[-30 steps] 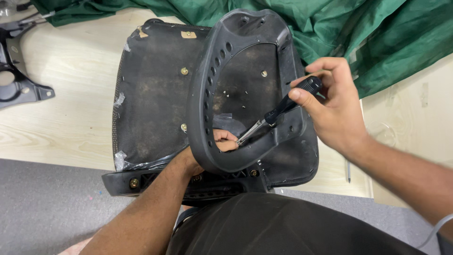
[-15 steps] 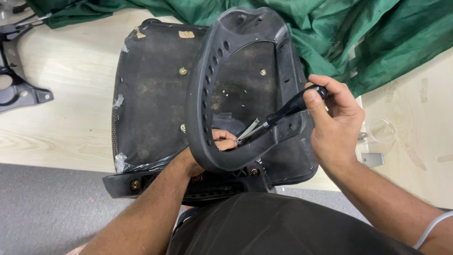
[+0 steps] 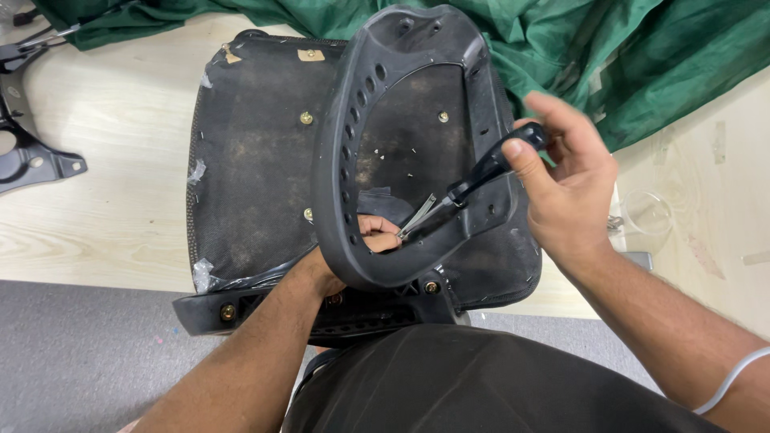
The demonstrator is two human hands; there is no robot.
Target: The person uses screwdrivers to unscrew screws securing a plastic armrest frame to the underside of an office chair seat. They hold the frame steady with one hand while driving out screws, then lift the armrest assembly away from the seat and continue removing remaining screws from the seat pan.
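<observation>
Screwdriver in my right hand — fingers wrapped round its black handle, thumb on top, metal tip angled down-left to the inner edge of the black plastic armrest loop. My left hand reaches up under that loop; only the fingertips show, pressed close by the screwdriver tip, and I can't tell whether they pinch anything, as the loop hides most of the hand.

Loop stands up off the upturned seat base, a dusty black fabric underside w/ brass-coloured bolts set into it. Two small tan tape patches near the far edge: one square-ish at top centre, one torn at the top-left corner. Bits of clear tape cling to the left edge.

Seat lies on a pale wood floor, its near edge over a grey mat. Green cloth is bunched along the far side & right. Black metal bracket at far left. Clear plastic cup just right of my right wrist.
</observation>
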